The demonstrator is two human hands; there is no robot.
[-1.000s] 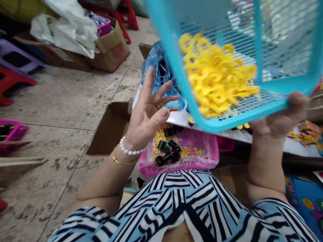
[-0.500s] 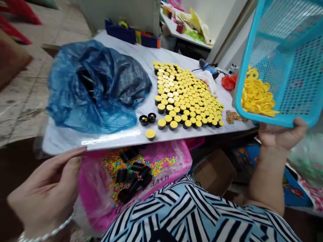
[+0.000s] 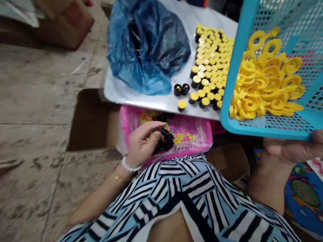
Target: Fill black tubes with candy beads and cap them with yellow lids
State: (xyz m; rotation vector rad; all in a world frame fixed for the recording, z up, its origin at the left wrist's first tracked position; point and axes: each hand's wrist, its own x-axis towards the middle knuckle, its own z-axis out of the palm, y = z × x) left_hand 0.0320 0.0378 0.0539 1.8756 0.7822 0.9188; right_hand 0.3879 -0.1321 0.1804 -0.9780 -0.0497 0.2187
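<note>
- Our left hand (image 3: 143, 143) is curled, and its fingers close over some black tubes (image 3: 165, 141). We cannot tell just how they pinch them.
- The tubes lie on a pink tray (image 3: 199, 143) right under that hand, with tiny beads (image 3: 181, 136) all around.
- Our right hand (image 3: 290, 149) is shut on the edge of a blue basket (image 3: 236, 67), and the basket is tipped.
- Yellow rings (image 3: 264, 84) lie in a heap in the basket, just above that hand.
- Ahead of the left hand is the surface (image 3: 161, 105), with rows of yellow caps (image 3: 212, 64), two black cups (image 3: 181, 89) and a blue bag (image 3: 148, 47).
- If the basket tips more, rings could slide out and fall on the floor.
- If our left hand grabs too fast, the beads could spill off the tray.
- If an arm bumps the surface, the caps near its edge could roll off.
</note>
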